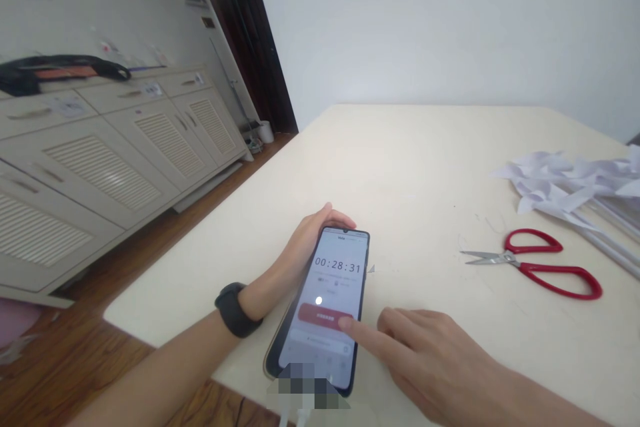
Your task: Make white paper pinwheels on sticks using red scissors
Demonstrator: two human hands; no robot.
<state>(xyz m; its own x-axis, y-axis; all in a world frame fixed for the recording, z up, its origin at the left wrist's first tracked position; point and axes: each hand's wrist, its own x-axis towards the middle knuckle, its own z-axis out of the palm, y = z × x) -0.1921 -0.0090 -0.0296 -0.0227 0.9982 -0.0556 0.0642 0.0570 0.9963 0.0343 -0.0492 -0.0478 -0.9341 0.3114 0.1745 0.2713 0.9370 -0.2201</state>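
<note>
A smartphone (334, 293) lies tilted near the table's front edge. Its lit screen shows 00:28:31 above a red button. My left hand (313, 237) is closed around the phone's upper left side; most of its fingers are hidden behind the phone. With index finger stretched out, my right hand (420, 347) touches the red button's right end. Its other fingers are curled and hold nothing. Under the phone, a second dark, flat device with a gold edge (273, 353) partly shows. White cables (295, 410) run down from a pixelated patch at the bottom.
Scissors with red handles (533, 259) lie partly spread on the white table (425, 167). Folded white paper pinwheels (555, 180) on pale sticks lie at the right. Small scraps and thread bits are scattered nearby. A louvred cabinet (115, 160) stands left across the wooden floor.
</note>
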